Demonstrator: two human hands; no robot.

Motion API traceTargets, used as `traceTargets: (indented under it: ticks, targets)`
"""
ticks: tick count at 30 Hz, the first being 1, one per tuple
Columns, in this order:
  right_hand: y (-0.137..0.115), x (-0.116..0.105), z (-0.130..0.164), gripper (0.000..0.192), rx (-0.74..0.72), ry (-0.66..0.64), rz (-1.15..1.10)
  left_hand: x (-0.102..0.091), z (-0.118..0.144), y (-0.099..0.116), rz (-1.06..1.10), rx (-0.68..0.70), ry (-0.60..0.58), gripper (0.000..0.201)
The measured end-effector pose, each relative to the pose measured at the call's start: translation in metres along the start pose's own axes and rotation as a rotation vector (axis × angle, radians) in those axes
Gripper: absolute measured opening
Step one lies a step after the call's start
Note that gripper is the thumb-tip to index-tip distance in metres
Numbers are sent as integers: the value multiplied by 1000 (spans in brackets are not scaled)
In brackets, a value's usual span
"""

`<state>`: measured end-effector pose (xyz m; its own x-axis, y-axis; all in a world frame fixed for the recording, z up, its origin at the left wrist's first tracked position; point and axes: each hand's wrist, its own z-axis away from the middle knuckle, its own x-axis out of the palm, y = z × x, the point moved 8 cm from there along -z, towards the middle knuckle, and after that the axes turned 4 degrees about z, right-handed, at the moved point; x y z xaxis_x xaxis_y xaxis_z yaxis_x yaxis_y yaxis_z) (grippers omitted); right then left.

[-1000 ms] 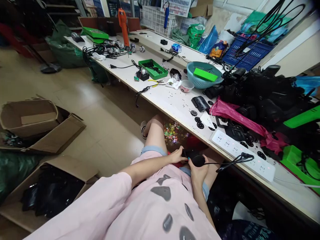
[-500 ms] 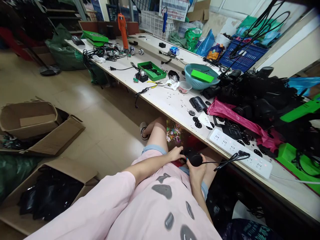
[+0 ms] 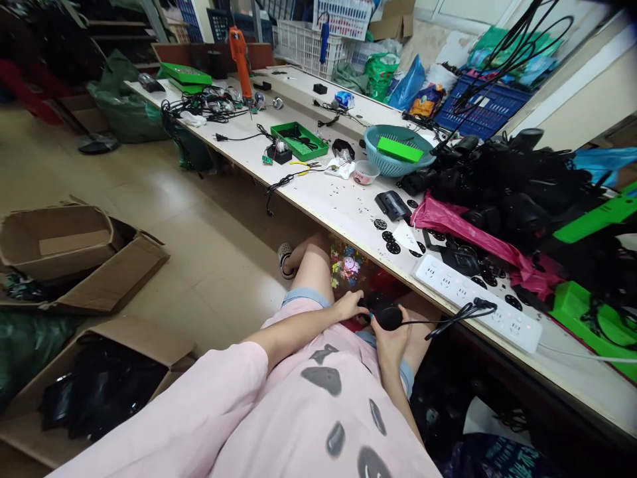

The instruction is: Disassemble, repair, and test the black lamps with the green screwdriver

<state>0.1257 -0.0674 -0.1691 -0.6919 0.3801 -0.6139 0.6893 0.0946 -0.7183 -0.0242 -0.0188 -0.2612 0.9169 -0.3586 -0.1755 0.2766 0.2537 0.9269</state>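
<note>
Head view: the left hand and the right hand each have their grip closed on a black, rounded, plastic-looking device, held beside and below the near edge of the white, flat tabletop. A thin, black, bundled cord spans from the device's right end to a long, white power strip lying along that edge; a leftward tug could strain the cord or shift the strip. Should either grip slacken, the device could fall.
</note>
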Motion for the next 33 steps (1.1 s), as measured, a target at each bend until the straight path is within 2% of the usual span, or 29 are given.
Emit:
traceTargets:
  ticks: [19,27,30,33]
  targets:
    - [1,0,-1,55,-19,-4,-4,2,1,-2,-64,-14,-24,29]
    - [7,2,-1,56,39,-8,-7,-1,3,5,-169,52,13,31]
    - [10,3,-3,61,73,-9,-32,-4,7,17,-239,139,51,42]
    - [10,4,-5,68,95,-39,-88,-4,11,44,-298,312,9,76]
